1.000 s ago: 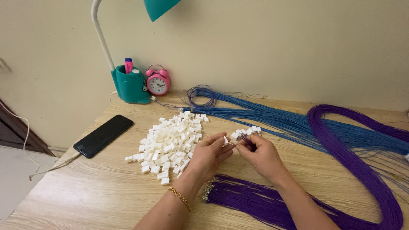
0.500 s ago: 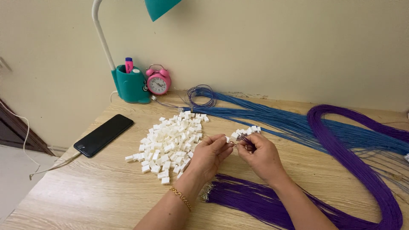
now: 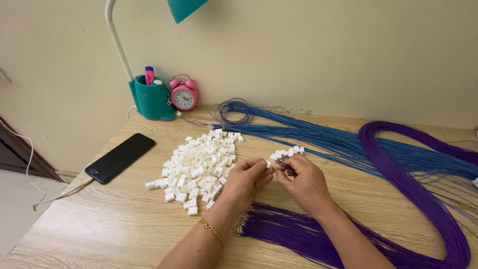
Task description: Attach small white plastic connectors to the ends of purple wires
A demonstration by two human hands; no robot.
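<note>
At far left on the pale wooden table [image 3: 99, 234]: one flat black phone [image 3: 119, 157] with one thin white cable [image 3: 30, 164] trailing off the edge. Behind it, against the wall, one teal lamp base with a built-in pen cup [image 3: 149, 102] holding one pink marker [image 3: 149, 74], then one round pink alarm clock [image 3: 184, 94].

Next, one loose heap of small white plastic connector housings [image 3: 196, 167], far too many to count.

Just right of the heap, two hands, fingertips meeting. Left hand [image 3: 246, 182], one gold chain bracelet [image 3: 211, 231] on its wrist, thumb and forefinger closed on what looks like a single white housing [image 3: 269, 163]. Right hand [image 3: 303, 182] pinched tight on a thin purple wire [image 3: 283, 164], with one small cluster of fitted white housings [image 3: 288, 152] fanned out just above its fingers; roughly eight, hard to tell exactly.

Compared with a second ago: hands in the same spot, same pinch, cluster no larger, heap unaltered. Judged from that, one joining of housing to wire underway at the fingertips, not completed.

Below the wrists, one bundle of purple wires with metal tips [image 3: 298, 234]. Farther right, one long sheaf of blue wires [image 3: 348, 144] and one big loop of purple wires [image 3: 413, 189] crossing over it.
</note>
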